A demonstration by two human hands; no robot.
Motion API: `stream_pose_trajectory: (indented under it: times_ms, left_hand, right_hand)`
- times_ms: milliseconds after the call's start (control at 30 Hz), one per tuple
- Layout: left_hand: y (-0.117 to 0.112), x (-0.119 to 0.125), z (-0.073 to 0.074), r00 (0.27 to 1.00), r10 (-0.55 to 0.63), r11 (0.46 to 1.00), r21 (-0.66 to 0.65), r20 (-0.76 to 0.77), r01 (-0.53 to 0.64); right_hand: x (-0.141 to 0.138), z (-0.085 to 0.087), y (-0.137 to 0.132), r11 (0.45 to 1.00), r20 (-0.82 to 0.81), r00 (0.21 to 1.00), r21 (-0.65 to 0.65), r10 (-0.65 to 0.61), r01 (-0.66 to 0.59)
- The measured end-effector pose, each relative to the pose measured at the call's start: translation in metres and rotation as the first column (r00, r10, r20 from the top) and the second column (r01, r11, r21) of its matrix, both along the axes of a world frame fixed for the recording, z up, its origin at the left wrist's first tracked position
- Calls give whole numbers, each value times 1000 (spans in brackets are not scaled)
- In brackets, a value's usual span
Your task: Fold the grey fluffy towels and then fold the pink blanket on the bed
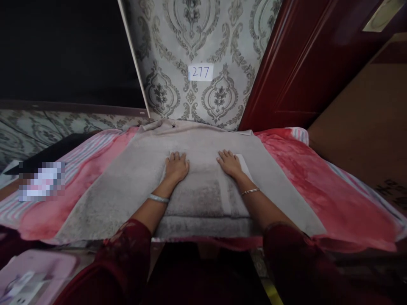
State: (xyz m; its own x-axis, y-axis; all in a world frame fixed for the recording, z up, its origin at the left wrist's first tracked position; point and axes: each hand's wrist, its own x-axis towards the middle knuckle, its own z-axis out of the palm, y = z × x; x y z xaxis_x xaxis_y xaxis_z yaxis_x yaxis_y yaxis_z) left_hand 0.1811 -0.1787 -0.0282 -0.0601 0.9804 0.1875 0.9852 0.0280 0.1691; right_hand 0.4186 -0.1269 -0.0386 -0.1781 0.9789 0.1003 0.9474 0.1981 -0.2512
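My left hand [177, 167] lies flat with its fingers spread on the left far corner of a folded grey towel [197, 195]. On the towel's right far part rests my right hand [229, 163], also flat and with fingers apart. A pale band runs down the towel's right side, and a white edge [244, 164] shows just beside my right hand. Beneath the towel, a larger light grey cloth [117, 182] is spread out. Neither hand grips anything.
Pink-red cloths with striped edges [318, 186] lie under the grey cloth on both sides. A dark screen [70, 55] stands at the back left, a brown cardboard box [365, 114] on the right. A pink object [57, 262] sits at the lower left. A paper marked 277 [201, 72] is on the wall.
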Motion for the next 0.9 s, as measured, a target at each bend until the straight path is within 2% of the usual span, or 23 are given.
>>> stream_pose_trajectory:
  times_ms: [100, 200, 300, 367, 433, 500, 600, 733, 900]
  left_hand:
    - [1, 1, 7, 999, -6, 1000, -28, 40, 7]
    - [-6, -1, 20, 996, 0, 998, -55, 89, 5]
    - [-35, -4, 24, 986, -128, 992, 7, 109, 128]
    - [-64, -6, 17, 968, -238, 971, 41, 77, 235]
    - [-91, -8, 4, 966, -254, 967, 11, 48, 254]
    - [-109, -8, -10, 970, -242, 969, -32, 32, 243]
    - [-116, -9, -20, 971, -238, 970, -43, 16, 239]
    - [-111, -10, -20, 971, -235, 971, -23, 32, 236]
    - [-111, -10, -22, 967, -237, 971, 3, 88, 238]
  right_hand:
    - [-5, 9, -24, 1000, -26, 1000, -13, 12, -12]
    - [-20, 12, -64, 987, -23, 987, 45, 157, -156]
    - [-38, 5, -106, 946, -23, 950, 99, 311, -308]
    - [-49, -4, -127, 923, -15, 927, 98, 376, -373]
    - [-55, -13, -141, 911, 3, 914, 79, 406, -405]
    - [-57, -18, -146, 906, 15, 909, 69, 417, -417]
    - [-49, -20, -142, 907, 12, 909, 53, 417, -417]
    - [-25, -21, -130, 931, 8, 931, 7, 364, -364]
    - [-3, -29, -122, 958, -13, 960, 58, 281, -280]
